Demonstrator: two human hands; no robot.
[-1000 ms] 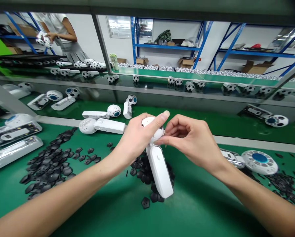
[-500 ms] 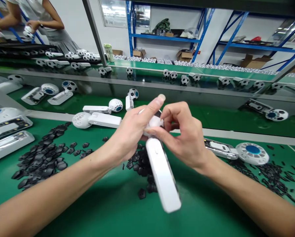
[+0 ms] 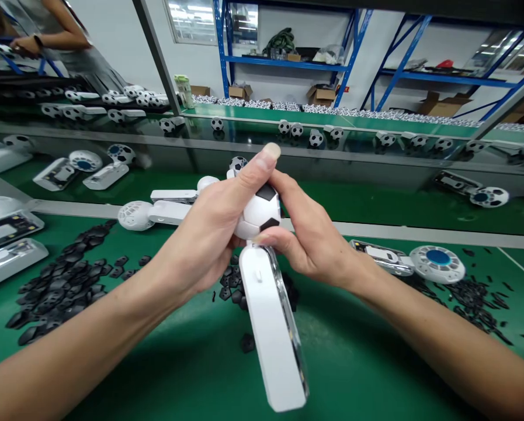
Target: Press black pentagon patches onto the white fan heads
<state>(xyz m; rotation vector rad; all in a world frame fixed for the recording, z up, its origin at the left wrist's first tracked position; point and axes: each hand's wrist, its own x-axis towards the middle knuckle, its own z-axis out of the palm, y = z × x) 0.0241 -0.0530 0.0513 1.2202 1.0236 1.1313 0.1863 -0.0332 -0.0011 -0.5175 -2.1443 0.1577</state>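
Note:
Between my two hands is a white ball head with black patches (image 3: 262,211), joined to a long white bar (image 3: 273,333) that points down toward me. My left hand (image 3: 213,225) wraps the ball's left side, thumb raised over its top. My right hand (image 3: 312,234) grips the ball from the right, its thumb at the lower edge near the joint. Loose black pentagon pieces (image 3: 233,283) lie on the green table (image 3: 165,368) behind the bar, partly hidden by it.
A large pile of black pieces (image 3: 64,286) lies at left, thin black bits (image 3: 476,304) at right. Several similar units, such as one with a blue disc (image 3: 437,263), lie around. Ball units stand on the conveyor (image 3: 253,143). A person's arm (image 3: 64,35) shows at upper left.
My right fingers have opened out from a pinch and now lie around the ball. The ball with its bar has shifted slightly left and closer, showing its black patches more clearly.

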